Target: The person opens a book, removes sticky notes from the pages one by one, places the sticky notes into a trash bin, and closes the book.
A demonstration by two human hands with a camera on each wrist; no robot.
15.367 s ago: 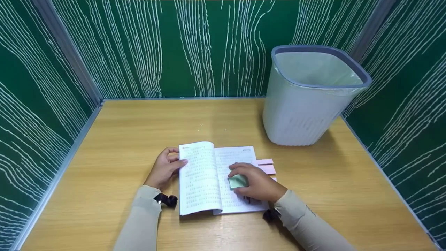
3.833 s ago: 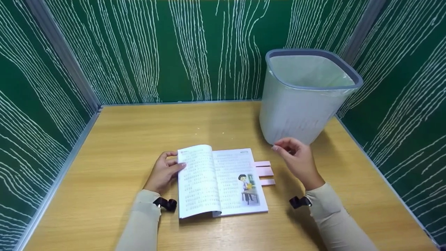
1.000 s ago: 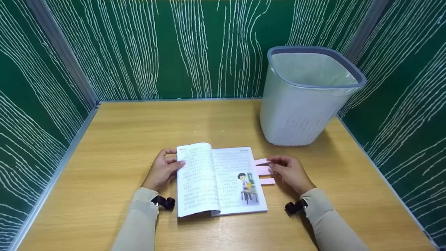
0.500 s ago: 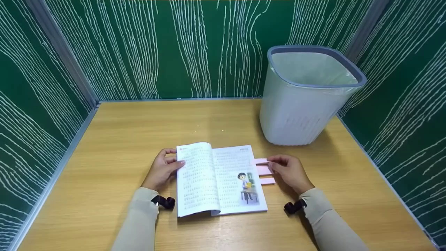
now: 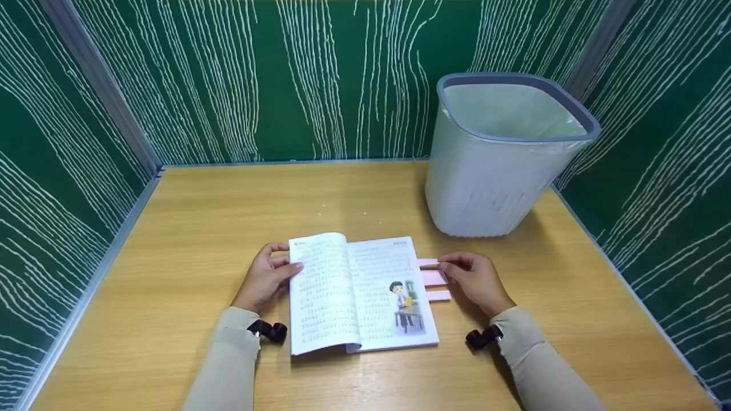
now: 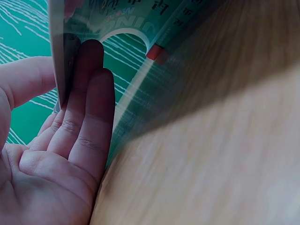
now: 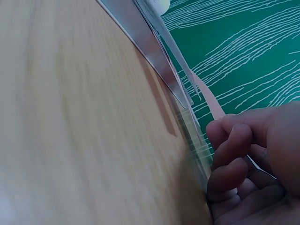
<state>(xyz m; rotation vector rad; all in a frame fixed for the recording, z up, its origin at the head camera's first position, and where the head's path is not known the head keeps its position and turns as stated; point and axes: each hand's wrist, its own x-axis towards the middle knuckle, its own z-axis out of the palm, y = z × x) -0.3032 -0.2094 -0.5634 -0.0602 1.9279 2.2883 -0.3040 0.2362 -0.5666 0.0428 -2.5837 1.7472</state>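
Note:
An open book (image 5: 380, 268) with printed pages lies on the table. My left hand (image 5: 264, 279) grips its left edge, thumb on the page and fingers behind the cover; the left wrist view shows those fingers (image 6: 86, 117) under the green cover (image 6: 140, 23). From the right edge stick out three pink paper tabs: an upper tab (image 5: 427, 262), a wider middle tab (image 5: 434, 278) and a lower tab (image 5: 438, 295). My right hand (image 5: 480, 282) pinches the upper tab's outer end between thumb and forefinger. In the right wrist view that pink strip (image 7: 209, 96) bends slightly between page and fingertips.
A white waste bin (image 5: 485, 182) with a grey rim and a liner stands behind the book at the back right. Green walls with white lines (image 5: 297, 80) enclose the wooden table (image 5: 228, 205). Tiny white specks lie behind the book.
A green note under my right hand has gone from the page. That hand rose beside the bin, then came down to pinch the upper pink tab, which now looks straighter. My left hand stayed.

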